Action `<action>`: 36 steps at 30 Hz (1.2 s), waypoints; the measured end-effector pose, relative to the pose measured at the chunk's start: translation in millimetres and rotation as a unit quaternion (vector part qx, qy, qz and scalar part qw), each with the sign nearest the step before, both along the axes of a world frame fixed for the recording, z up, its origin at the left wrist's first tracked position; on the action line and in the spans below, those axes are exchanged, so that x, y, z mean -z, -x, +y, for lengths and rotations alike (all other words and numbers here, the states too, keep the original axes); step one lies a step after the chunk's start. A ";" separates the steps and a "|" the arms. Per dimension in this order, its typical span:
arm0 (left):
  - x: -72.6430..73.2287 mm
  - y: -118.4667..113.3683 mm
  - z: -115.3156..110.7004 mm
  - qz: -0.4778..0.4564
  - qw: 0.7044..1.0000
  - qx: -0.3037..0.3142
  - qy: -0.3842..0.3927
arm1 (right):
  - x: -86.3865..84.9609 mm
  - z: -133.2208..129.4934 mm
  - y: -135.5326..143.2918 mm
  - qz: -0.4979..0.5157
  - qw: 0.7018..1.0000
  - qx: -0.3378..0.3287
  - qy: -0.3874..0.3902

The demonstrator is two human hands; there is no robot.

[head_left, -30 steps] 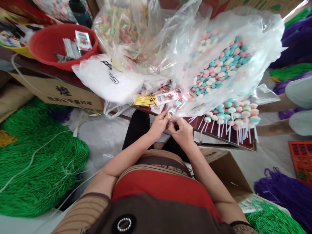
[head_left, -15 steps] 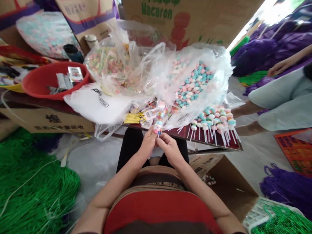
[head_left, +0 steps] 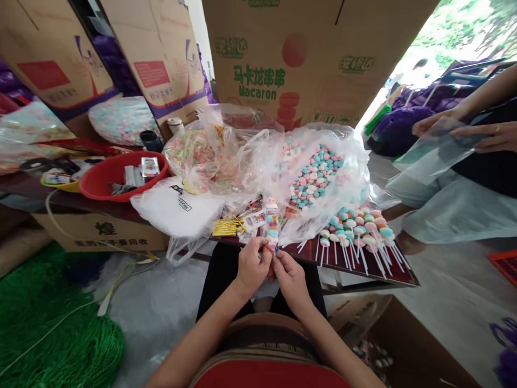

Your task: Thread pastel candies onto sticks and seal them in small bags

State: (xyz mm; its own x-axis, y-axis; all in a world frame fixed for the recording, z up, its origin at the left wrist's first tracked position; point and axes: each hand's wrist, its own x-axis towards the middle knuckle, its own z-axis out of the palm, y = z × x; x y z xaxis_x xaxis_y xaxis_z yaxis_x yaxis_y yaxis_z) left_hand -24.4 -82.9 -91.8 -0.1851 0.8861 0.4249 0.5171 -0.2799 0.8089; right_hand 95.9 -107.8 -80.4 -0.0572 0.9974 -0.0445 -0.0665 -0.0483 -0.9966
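My left hand [head_left: 254, 264] and my right hand [head_left: 290, 275] meet at the table's front edge, above my lap. Between them stands a wrapped candy skewer [head_left: 272, 223], a stack of pastel sweets in a clear printed sleeve. Both hands pinch its lower end, fingers closed; whether a tie is in the fingertips I cannot make out. Just left of the sleeve lie gold twist ties [head_left: 224, 228] and printed packaging [head_left: 255, 219]. To the right, several unwrapped candy skewers [head_left: 363, 231] lie heaped, white sticks poking over the table edge.
Behind my hands lies an open plastic bag of pink, blue and white sweets [head_left: 317, 175]. A red basin [head_left: 91, 186] and a white plastic bag [head_left: 177, 210] are at left. A person's hands [head_left: 480, 132] hold a clear bag at right. An open carton [head_left: 404, 334] stands below.
My view has tilted up, showing more of the cartons behind. My hands remain at the sleeve's lower end, their fingers slightly shifted. The other person now has a clear bag in both hands.
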 end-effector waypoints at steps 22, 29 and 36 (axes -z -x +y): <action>-14.6 4.6 -0.6 0.160 0.982 0.038 -0.092 | 8.6 10.1 -5.9 -0.061 0.996 0.052 -0.038; -50.1 32.8 10.0 -0.077 0.997 0.025 0.014 | -1.5 4.4 -15.1 -0.044 0.999 0.032 0.001; -155.2 106.5 72.2 -0.287 0.956 -0.017 -0.052 | -0.8 5.6 -15.8 -0.030 0.999 0.011 -0.009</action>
State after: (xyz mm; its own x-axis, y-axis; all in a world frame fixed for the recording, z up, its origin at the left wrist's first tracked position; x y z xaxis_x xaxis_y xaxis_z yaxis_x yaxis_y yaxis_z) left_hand -130.9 -10.7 63.3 -0.4430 0.8331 0.3311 0.0076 -0.3658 0.9307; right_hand 111.7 -102.3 -79.6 -0.0333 0.9990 -0.0300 -0.0075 -0.0302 -0.9995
